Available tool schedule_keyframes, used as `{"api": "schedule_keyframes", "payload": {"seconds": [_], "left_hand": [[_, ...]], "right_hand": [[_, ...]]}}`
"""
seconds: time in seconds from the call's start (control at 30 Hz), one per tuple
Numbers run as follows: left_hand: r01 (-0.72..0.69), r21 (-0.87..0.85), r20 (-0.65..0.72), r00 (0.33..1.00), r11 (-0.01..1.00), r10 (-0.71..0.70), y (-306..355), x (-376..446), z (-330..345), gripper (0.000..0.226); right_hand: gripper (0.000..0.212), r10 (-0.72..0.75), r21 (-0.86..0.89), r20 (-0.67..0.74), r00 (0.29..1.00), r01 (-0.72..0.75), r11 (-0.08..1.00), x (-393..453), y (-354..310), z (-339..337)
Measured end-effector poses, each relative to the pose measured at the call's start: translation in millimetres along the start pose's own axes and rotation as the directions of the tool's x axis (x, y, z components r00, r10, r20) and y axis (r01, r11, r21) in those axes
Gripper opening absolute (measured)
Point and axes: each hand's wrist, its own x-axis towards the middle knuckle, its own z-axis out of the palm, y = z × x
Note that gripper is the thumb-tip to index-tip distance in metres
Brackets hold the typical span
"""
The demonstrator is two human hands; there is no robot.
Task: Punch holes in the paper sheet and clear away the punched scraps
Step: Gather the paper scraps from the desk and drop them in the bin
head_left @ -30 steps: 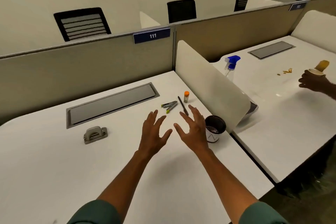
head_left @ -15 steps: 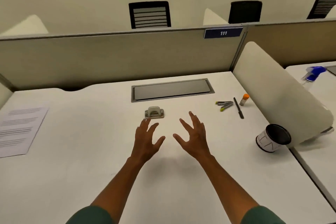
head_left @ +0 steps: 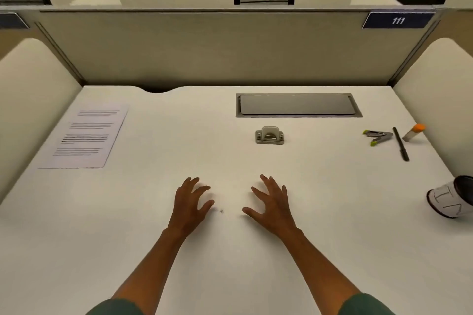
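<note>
A printed paper sheet (head_left: 85, 135) lies flat at the far left of the white desk (head_left: 153, 212). A small grey hole punch (head_left: 269, 135) sits near the desk's middle, beyond my hands. My left hand (head_left: 190, 203) and my right hand (head_left: 272, 203) hover side by side over the desk, fingers spread, holding nothing. A tiny speck (head_left: 221, 210) lies on the desk between them. Both hands are well short of the punch and far from the sheet.
A stapler (head_left: 378, 137), a black pen (head_left: 400, 147) and an orange-capped glue stick (head_left: 413, 132) lie at the right. A black-rimmed white cup (head_left: 451, 202) lies on its side at the right edge. A grey cable hatch (head_left: 298, 105) is set into the desk. Partitions enclose three sides.
My view has swung left, bringing the paper sheet fully into view and the punch to centre. Both hands have come down closer to the desk, still spread and holding nothing.
</note>
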Motion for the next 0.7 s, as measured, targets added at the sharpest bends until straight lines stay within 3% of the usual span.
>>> {"api": "schedule_keyframes", "payload": {"seconds": [0.3, 0.7], "left_hand": [[0.007, -0.036, 0.049, 0.999, 0.999, -0.005, -32, -19, 0, 0.031], [-0.029, -0.148, 0.0, 1.0, 0.989, 0.029, -28, -21, 11, 0.011]], "right_hand": [[0.058, -0.009, 0.02, 0.051, 0.999, 0.008, 1.0, -8, -43, 36], [0.016, 0.041, 0.249, -0.036, 0.999, -0.031, 0.968, -8, -70, 52]]}}
